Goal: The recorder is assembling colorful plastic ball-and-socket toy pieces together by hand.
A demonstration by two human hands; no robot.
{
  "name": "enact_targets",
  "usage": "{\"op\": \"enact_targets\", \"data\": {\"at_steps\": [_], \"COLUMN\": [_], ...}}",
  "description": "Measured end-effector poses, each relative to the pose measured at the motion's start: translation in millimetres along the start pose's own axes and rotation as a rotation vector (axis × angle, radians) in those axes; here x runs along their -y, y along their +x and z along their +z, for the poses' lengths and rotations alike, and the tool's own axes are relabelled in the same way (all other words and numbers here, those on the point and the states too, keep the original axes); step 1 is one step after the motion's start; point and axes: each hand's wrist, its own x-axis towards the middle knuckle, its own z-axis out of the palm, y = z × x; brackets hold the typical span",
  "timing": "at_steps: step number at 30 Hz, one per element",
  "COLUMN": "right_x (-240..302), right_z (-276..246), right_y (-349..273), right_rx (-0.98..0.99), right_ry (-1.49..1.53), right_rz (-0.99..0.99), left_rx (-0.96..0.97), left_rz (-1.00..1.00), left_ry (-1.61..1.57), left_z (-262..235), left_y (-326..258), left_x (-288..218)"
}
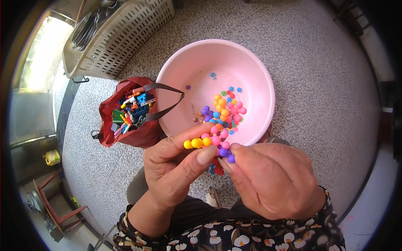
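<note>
Above the near rim of a pink basin point(270, 100), both my hands meet at a cluster of knobbed plastic building pieces. Thumb and fingers of my left hand point(173, 169) pinch it where a yellow piece point(196, 143) joins a pink piece point(215, 140). With closed fingertips, my right hand point(274, 180) grips a purple piece point(223, 152) at the cluster's right side. Red and blue knobs point(218, 170) show just below, between the hands; whether they are joined to the cluster is hidden. Inside the basin lie orange pieces point(221, 101), another pink piece point(238, 111) and small flower-shaped pieces point(239, 89).
Left of the basin stands a red bag point(144, 138) full of mixed toy bricks, one dark handle reaching over the rim. A cream slotted basket point(121, 39) is at the far left. A yellow container point(52, 157) and a reddish chair frame point(70, 215) are at the left edge.
</note>
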Motion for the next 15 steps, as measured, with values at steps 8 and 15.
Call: {"op": "enact_targets", "data": {"at_steps": [8, 15], "right_x": [5.6, 2.8], "right_z": [-0.2, 12.6], "right_y": [5.1, 3.8], "right_rx": [0.021, -0.105], "right_ry": [0.002, 0.059], "right_rz": [0.061, 0.084], "left_rx": [0.012, -0.028], "left_rz": [-0.047, -0.005], "left_ry": [-0.078, -0.101], "left_z": [0.8, -1.6], "left_y": [0.2, 0.6], "left_x": [3.4, 2.3]}}
